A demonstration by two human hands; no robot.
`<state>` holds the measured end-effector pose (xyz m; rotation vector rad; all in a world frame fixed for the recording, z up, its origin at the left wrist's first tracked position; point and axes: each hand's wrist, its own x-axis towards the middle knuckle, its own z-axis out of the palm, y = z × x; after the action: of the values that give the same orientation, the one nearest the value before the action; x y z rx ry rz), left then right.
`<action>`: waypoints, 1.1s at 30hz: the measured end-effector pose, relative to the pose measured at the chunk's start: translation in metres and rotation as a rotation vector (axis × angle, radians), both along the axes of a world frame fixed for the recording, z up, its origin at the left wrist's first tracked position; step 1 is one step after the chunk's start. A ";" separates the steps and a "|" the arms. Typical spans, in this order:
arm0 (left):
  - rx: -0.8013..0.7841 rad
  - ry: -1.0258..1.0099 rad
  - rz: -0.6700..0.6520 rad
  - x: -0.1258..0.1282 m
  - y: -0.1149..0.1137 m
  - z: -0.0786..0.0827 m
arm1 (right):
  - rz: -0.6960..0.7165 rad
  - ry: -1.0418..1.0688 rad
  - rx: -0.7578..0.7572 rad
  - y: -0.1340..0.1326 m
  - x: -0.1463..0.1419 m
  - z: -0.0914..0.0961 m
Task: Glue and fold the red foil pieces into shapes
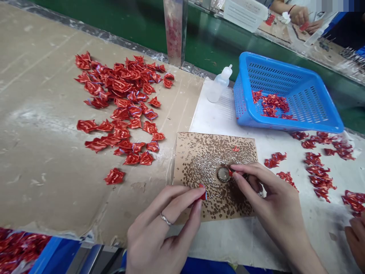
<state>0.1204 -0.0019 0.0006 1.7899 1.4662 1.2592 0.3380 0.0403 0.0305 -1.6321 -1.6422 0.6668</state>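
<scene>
Left hand (pixel 161 228) and right hand (pixel 272 190) both pinch, apart.

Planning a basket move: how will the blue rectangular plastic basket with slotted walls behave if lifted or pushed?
The blue rectangular plastic basket is probably light for its size: slotted walls, just a small heap of glossy red pieces inside. Likely fairly stiff, given its thick, evenly shaped rim. Tilting would probably slide the loose-looking pieces.

You can read no text, label, brand, number or sign here, for the small dark marks (pixel 251 7) on the upper part of the white rectangular slotted plastic basket (pixel 242 17) across from you are too faint and blurred to make out.
</scene>
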 end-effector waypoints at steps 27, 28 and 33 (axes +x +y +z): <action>-0.040 -0.138 -0.049 0.029 -0.005 0.005 | -0.006 0.354 -0.111 -0.052 -0.015 0.009; -0.046 -0.135 -0.046 0.029 -0.005 0.005 | -0.005 0.368 -0.112 -0.052 -0.016 0.007; -0.039 -0.107 -0.037 0.031 -0.007 0.003 | 0.006 0.414 -0.121 -0.049 -0.021 0.004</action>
<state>0.1513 -0.0089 0.0039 1.6895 1.3831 1.2790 0.3171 -0.0085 0.0347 -1.4504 -1.3265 1.0467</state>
